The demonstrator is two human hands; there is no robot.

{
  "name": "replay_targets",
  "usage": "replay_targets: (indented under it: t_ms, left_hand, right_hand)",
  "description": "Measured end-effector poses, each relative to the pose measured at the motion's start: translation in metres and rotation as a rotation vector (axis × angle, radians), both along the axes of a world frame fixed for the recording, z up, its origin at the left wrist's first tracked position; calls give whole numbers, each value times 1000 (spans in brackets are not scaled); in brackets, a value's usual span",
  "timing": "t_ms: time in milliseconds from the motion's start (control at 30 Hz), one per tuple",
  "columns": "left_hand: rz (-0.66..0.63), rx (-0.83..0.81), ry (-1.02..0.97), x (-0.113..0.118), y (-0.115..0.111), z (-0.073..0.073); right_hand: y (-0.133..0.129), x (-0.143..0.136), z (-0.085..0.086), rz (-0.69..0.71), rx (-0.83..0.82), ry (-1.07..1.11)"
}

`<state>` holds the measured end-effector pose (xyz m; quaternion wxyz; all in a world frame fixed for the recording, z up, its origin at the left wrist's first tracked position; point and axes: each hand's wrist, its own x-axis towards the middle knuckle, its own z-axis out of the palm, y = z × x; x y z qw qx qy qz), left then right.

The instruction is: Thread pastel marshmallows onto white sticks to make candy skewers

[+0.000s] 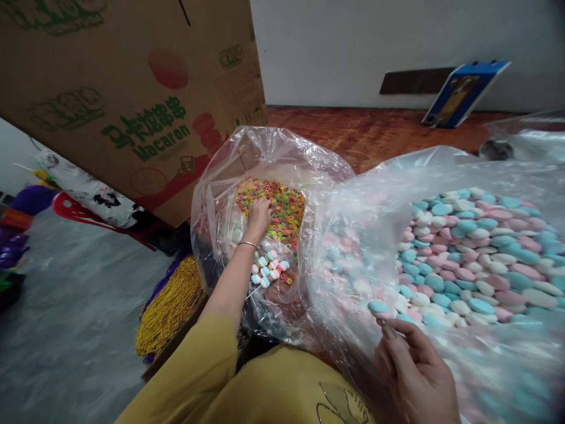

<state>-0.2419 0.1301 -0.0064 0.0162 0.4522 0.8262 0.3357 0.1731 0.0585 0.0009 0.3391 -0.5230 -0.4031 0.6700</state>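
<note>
Many coloured rings (286,217) lay under your left hand (260,213), mid-frame, grip unclear, your right hand (417,368) pinched a blue-topped piece (378,307), lower right

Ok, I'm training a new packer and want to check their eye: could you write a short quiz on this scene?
1. Which hand is at the small multicoloured rings?
2. True or false: the large brown cardboard box shows the word "Macaron" in blue letters.
3. Which colours show among the smooth, flattened oval pieces heaped at picture right? A) purple, black, brown; B) pink, white, blue; C) red, grey, orange.

Key: 1. The left hand; 2. False, green; 3. B.
</note>
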Motion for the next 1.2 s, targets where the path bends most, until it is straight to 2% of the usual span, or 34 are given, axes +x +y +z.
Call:
replay_targets:
  t_ms: [133, 233, 300, 367, 467, 567, 767, 1033, 1100, 1200]
  left_hand:
    - [56, 125, -97, 20, -10, 14]
    - [-13, 254, -325, 63, -21, 30]
    - [-179, 432, -819, 105, -30, 39]
    - [-291, 472, -1207, 148, -39, 48]
    - [-330, 418, -1468, 198, -46, 56]
    - [-353, 383, -1521, 224, -45, 56]
    - [-407, 337, -1481, 237, -38, 48]
    - [-519, 297, -1079, 248, -46, 41]
    - [-503, 292, -1119, 251, -45, 40]
    - [-399, 257, -1371, 253, -40, 37]
  right_hand:
    - [2, 4, -7, 55, 68, -49]
    - [2, -2, 1, 121, 186, -79]
    - [1, -10, 14, 178, 292, -86]
    - [1, -18, 27, 231, 377, -64]
    - [3, -23, 39, 254, 426, -18]
    - [3, -17, 39, 233, 419, -13]
    - [1, 0, 32, 157, 367, 11]
    - [1, 4, 24, 100, 207, 93]
    - [1, 5, 21, 80, 204, 112]
    - [1, 8, 17, 55, 241, 128]
